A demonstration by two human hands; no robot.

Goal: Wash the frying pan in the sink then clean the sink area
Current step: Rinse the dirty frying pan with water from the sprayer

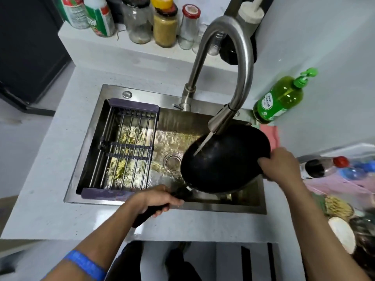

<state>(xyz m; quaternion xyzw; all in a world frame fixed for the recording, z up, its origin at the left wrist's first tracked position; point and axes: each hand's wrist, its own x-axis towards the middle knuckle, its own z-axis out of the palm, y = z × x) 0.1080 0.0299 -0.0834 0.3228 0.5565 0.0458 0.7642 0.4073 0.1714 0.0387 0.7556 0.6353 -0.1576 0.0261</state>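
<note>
Two hands on the pan [225, 159], which I hold tilted over the right half of the sink [178, 122], its dark rounded underside facing up toward the camera. My left hand [160, 199] is clamped round the black handle [146, 216], fingers curled under it; the handle's free end sticks out over the near tabletop [50, 179]. My right hand [282, 165] grips the pan's right rim, fingertips hooked over the edge.

Water runs in a thin stream from the faucet [239, 78] head and strikes the pan's upper left face. The sink floor is wet and rippled. The drain [172, 162] sits just left of the pan, partly beside its edge.

A wire rack [125, 147] with purple end pieces spans the sink's left half, front wall to back wall. Yellowish food scraps [119, 167] lie in the water beneath its bars.

A green soap bottle [280, 98] with a pump top stands on the tabletop at the sink's back right corner. A pink cloth [269, 132] lies just in front of it, partly hidden behind the pan.

On the raised ledge [101, 43] behind the sink: several jars and bottles [164, 27] in a row, contents mostly unclear. A blue band [87, 264] circles my left forearm. At far right, blurred items, including plastic bottles and something white and round; I cannot tell what.
</note>
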